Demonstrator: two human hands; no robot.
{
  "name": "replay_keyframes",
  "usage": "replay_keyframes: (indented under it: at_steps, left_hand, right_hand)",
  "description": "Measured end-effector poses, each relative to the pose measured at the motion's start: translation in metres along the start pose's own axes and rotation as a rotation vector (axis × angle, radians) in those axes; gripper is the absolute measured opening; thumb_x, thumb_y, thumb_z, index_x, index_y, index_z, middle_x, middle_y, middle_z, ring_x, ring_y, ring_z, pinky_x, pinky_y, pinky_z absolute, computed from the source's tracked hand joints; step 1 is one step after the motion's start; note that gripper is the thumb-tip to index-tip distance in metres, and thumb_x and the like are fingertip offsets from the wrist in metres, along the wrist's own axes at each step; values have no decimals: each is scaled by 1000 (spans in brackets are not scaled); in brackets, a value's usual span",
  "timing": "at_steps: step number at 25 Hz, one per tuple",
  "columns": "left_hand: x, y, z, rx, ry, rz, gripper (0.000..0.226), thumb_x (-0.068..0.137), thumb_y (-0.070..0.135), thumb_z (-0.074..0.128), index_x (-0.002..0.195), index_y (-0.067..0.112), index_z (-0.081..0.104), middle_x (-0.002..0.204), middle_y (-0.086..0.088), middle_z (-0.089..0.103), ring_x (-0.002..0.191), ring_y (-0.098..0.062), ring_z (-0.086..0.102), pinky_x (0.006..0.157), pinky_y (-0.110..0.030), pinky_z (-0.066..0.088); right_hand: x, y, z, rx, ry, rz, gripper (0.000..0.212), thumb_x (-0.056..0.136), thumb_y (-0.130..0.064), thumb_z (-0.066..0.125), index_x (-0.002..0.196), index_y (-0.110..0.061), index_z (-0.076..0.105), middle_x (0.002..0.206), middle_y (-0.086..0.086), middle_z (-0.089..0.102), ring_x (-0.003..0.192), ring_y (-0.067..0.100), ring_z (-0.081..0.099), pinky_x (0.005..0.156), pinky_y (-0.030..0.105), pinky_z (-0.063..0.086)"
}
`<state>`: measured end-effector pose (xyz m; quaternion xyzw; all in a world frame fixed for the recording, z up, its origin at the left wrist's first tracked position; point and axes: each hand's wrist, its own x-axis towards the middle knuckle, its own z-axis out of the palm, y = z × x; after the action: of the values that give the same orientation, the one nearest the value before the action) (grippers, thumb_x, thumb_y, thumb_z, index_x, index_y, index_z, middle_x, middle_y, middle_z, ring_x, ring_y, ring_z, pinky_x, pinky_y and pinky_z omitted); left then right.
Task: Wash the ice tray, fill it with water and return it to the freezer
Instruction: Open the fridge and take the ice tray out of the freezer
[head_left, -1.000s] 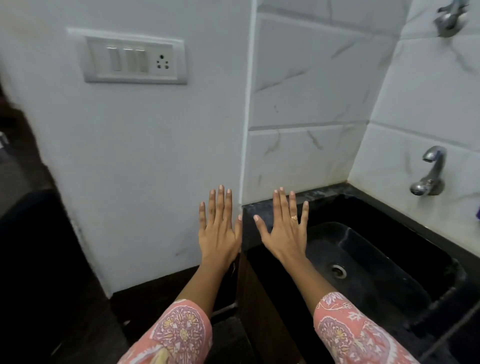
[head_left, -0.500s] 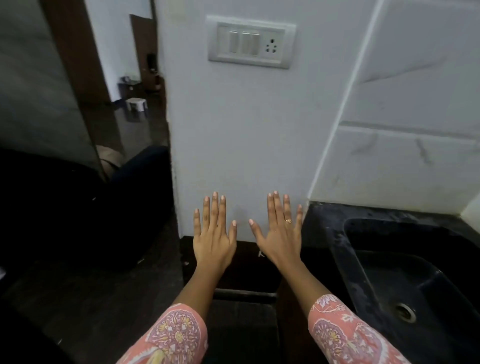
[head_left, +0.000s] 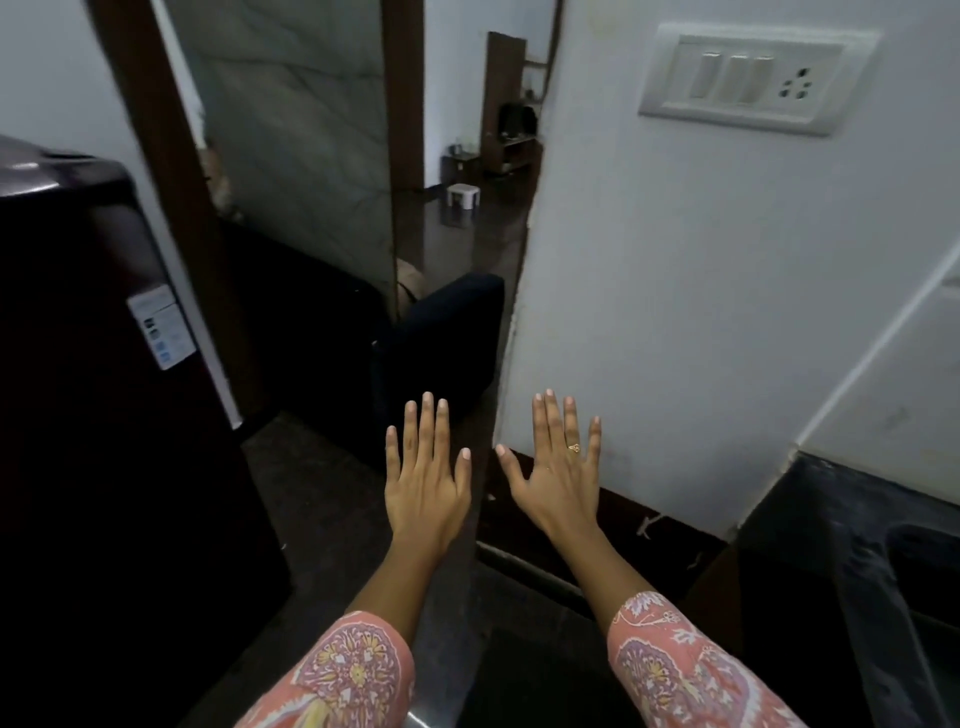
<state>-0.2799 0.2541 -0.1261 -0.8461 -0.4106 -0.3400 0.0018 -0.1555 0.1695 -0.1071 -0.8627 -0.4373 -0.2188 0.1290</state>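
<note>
Head view, taken facing a doorway (head_left: 457, 156) between a dark appliance (head_left: 104, 415) at the left and a white wall (head_left: 701, 312) at the right. The left hand (head_left: 426, 488) and right hand (head_left: 558, 483) were held out in front, palms down, in open air and touching nothing. The left fingers (head_left: 427, 431) were straight, the middle three lying close together and the thumb and little finger set slightly apart. The right fingers (head_left: 553, 426) were straight and a little spread, the thumb angled out, with a ring (head_left: 574, 448) on one finger. Neither hand held anything. The ice tray was not in view. It was probably still inside the dark appliance, which bore a label (head_left: 163, 327) and appeared to be the refrigerator, though no door edge or handle could be made out. The corner of the black sink counter (head_left: 857, 545) lay at the lower right, well apart from the appliance. A switch plate (head_left: 748, 78) sat high on the wall. The task appeared to be at its start, with the tray yet to be fetched. The main risks lay ahead. A frosted tray might stick and then jerk free, and wet fingers might lose it at the sink. A filled tray carried across the gap to the freezer might also tilt and spill onto the dark floor (head_left: 322, 493), where water would be hard to see.
</note>
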Motion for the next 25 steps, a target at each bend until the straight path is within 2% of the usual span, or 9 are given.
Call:
replay_keyframes:
  at_steps: [5,8,16,21,25]
  left_hand:
    - [-5,-71,-16,85,40,-110,61,93,40,25,147,11,16,155,-9,19,144,-16,1,116,-36,-7]
    - [-6,-113,-29,118,40,-167,62,93,40,25,147,10,17,155,-9,19,144,-14,-3,116,-37,-5]
    - [-10,-221,-61,250,48,-273,61,93,40,25,146,9,18,153,-10,24,142,-17,6,115,-39,-2]
    - [-21,-280,-80,306,87,-376,62,92,40,26,145,8,20,153,-10,24,144,-15,-4,115,-39,-1]
    - [-33,-319,-98,354,104,-444,62,92,39,26,144,7,22,152,-11,25,142,-18,8,115,-38,-2]
  right_hand:
    - [5,-75,16,75,-35,-125,76,90,-61,17,146,-10,22,154,8,25,143,23,10,114,45,-5]
    - [6,-120,25,119,-40,-179,77,89,-61,22,146,-10,23,154,7,25,142,20,9,114,44,-4]
    - [10,-242,38,254,-81,-287,76,91,-62,14,146,-10,21,154,5,26,143,17,6,116,43,-5]
    - [10,-309,44,281,-110,-394,77,91,-62,13,145,-9,25,153,6,27,143,18,8,115,44,-1]
    - [5,-355,48,301,-116,-474,75,90,-61,21,144,-9,31,151,6,31,142,19,12,114,45,2]
